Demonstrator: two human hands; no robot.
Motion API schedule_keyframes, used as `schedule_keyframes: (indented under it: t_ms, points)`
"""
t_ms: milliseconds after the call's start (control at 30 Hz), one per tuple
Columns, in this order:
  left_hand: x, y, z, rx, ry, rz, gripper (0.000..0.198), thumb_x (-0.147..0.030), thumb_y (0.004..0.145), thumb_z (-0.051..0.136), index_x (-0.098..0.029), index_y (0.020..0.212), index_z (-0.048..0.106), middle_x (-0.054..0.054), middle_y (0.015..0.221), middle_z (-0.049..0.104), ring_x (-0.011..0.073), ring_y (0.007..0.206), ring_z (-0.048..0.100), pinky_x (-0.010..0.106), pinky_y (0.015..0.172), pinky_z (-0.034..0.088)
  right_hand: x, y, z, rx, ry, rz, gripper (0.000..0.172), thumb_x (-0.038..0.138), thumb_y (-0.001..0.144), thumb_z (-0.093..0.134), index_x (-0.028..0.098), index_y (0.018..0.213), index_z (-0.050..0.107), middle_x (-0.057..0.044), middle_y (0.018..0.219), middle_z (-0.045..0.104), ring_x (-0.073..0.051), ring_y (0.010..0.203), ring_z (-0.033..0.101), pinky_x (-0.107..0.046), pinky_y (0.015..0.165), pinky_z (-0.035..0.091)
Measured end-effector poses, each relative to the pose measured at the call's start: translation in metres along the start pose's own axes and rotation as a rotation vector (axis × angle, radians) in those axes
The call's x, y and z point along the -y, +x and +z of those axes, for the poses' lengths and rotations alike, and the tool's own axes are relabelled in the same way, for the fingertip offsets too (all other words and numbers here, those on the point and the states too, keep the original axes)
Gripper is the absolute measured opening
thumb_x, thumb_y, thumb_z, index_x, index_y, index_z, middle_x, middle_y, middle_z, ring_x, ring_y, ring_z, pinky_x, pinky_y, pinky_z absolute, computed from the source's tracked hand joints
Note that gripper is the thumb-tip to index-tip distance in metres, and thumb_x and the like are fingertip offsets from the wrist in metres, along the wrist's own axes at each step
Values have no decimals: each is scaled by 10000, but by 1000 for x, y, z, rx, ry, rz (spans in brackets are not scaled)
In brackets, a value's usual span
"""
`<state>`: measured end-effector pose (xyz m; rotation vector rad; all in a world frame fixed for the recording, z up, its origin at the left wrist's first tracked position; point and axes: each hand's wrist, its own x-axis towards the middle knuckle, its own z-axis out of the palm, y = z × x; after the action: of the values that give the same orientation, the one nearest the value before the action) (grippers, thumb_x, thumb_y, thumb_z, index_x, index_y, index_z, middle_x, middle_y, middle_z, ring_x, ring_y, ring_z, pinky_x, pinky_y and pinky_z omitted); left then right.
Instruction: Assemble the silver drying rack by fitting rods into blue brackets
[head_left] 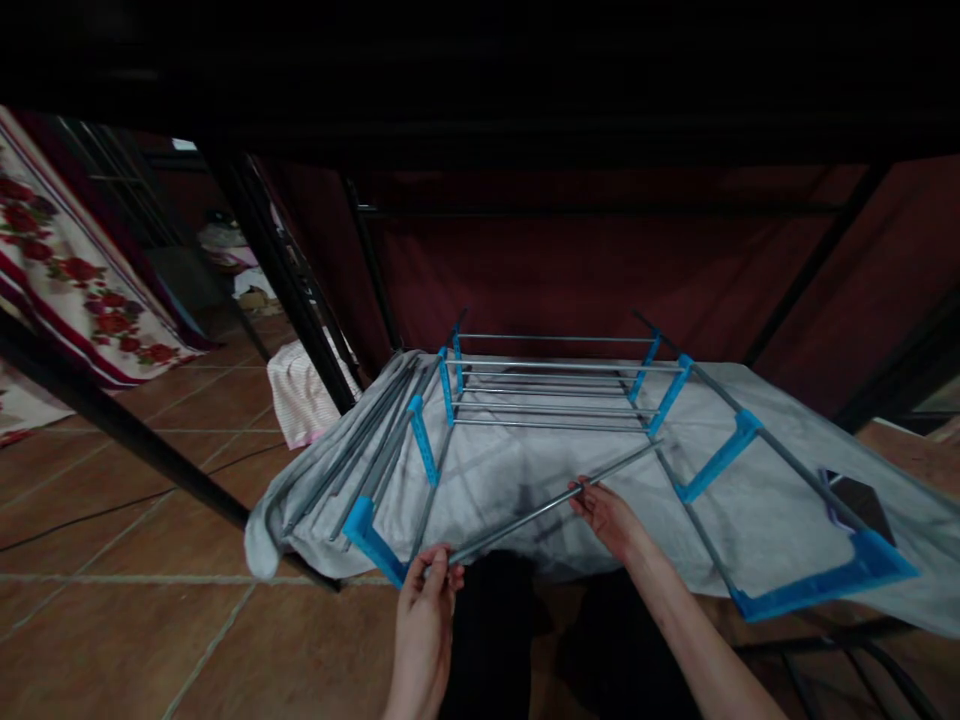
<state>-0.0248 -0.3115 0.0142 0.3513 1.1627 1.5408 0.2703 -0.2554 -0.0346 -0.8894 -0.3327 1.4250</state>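
A thin grey metal rod (536, 513) slants across in front of me. My left hand (431, 590) grips its near end, beside a blue plastic bracket (375, 540) at the front left. Farther along the rod, my right hand (600, 510) pinches it between thumb and fingers; the far end reaches toward the right side rail. Behind the hands lies a partly joined rack frame (555, 365), with several rods running between blue brackets. Another blue bracket (825, 580) sits at the front right.
A grey blanket (517, 470) lies under the frame. Several loose rods (360, 450) are gathered at its left. Dark metal posts (292, 280) and a dark bar overhead surround the spot. Red cloth (585, 270) hangs behind; a flowered cloth (97, 270) hangs at left over the tiled floor (135, 510).
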Motion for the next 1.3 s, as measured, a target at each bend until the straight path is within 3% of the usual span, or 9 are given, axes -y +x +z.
schedule_keyframes:
  t_ms: [267,500,667,900,1133,1300]
  points:
    - [13,36,34,39,-4,63,538,-425,500,920,-156,883,653,-15,752,629,101,612,612,216,588,492,10,36,-11,0,7,-68,147,197,728,772,223,867,731,-22,941,763,-152,919,714,-256,830,601]
    - [23,90,47,-7,-78,88,426,-315,558,900,-150,854,642,-31,694,601,85,567,593,203,558,475,1,56,-10,17,15,-67,160,224,719,788,220,866,724,-40,983,760,-159,951,707,-291,910,583]
    - [25,115,53,-39,-119,67,359,-227,577,887,-136,814,633,-36,659,595,79,544,585,194,542,470,-8,63,-3,15,9,-51,178,199,689,804,215,846,721,-39,978,758,-165,994,698,-294,953,567]
    - [25,127,51,-100,-102,81,232,-150,686,811,-128,828,628,-32,638,599,74,532,578,184,526,454,-21,63,9,0,-38,-57,155,239,708,809,230,838,724,-23,997,755,-191,1069,683,-341,996,556]
    - [38,135,52,-136,-140,-31,168,-83,752,740,-137,763,581,-29,631,591,63,513,576,169,524,455,-29,58,13,-18,-39,-73,197,208,655,848,229,812,731,-7,948,761,-189,1032,694,-328,960,573]
    - [39,134,52,-88,-144,-26,129,-78,785,710,-130,771,592,-16,640,606,76,546,605,177,548,476,-30,57,10,10,-39,-56,213,214,653,859,231,826,736,1,972,760,-185,1021,699,-326,956,577]
